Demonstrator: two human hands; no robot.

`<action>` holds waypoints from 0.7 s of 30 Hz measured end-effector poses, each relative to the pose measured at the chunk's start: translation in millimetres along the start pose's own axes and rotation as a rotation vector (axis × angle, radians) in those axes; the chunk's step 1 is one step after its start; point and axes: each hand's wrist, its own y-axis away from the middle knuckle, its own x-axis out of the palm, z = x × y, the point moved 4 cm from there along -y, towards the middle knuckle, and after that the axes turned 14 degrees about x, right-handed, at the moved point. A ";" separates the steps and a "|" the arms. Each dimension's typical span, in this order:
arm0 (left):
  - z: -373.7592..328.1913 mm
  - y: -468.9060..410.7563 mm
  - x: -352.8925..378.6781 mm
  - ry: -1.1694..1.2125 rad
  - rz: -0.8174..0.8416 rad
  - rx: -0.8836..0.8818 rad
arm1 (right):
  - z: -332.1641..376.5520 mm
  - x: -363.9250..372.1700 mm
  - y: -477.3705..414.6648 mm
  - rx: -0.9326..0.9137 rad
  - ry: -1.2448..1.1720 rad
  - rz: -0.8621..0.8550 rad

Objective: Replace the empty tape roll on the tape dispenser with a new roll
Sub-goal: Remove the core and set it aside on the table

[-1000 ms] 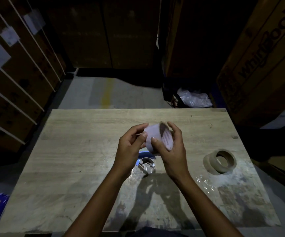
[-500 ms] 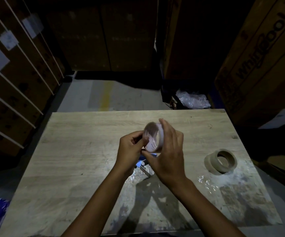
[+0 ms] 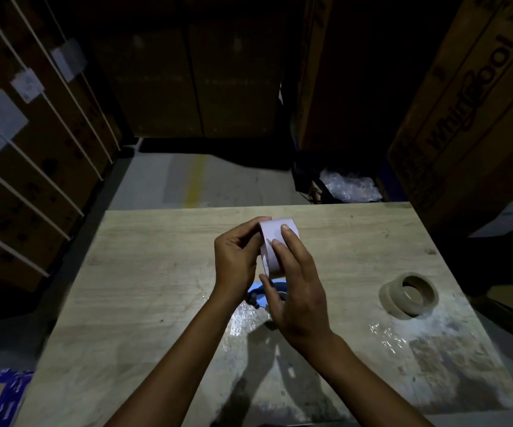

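Tape roll (image 3: 275,241), pale and wide, held above the counter (image 3: 156,272) between both hands. Left hand (image 3: 236,260): fingers curled onto the roll's left side, fingertips at its upper edge. Right hand (image 3: 298,291): two fingers (image 3: 283,248) laid flat over the roll's outer face, thumb pressed under its lower edge; both hands grasping the roll. Directly below the fingers, partly hidden by the right hand, a blue tape dispenser (image 3: 261,295) lies on the counter; detail too dark to resolve. Well to the right of the fingers, a brown cardboard core (image 3: 409,295) rests on the counter, apart from everything else. Clear plastic film (image 3: 243,318) lies crinkled on the counter beneath the wrists. Lighting dim; printed cardboard boxes (image 3: 471,97) stand beyond the counter's far right.
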 end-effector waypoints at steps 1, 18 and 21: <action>-0.2 -1.1 -3.3 -0.017 -0.009 0.011 | 1.2 1.9 -0.2 -0.002 0.010 -0.004; -40.3 3.8 -56.2 -0.003 0.063 0.240 | -16.4 17.8 -10.3 0.879 -1.018 0.173; -41.7 3.7 -54.9 0.033 0.081 0.228 | -13.8 30.8 -4.2 1.063 -1.190 0.203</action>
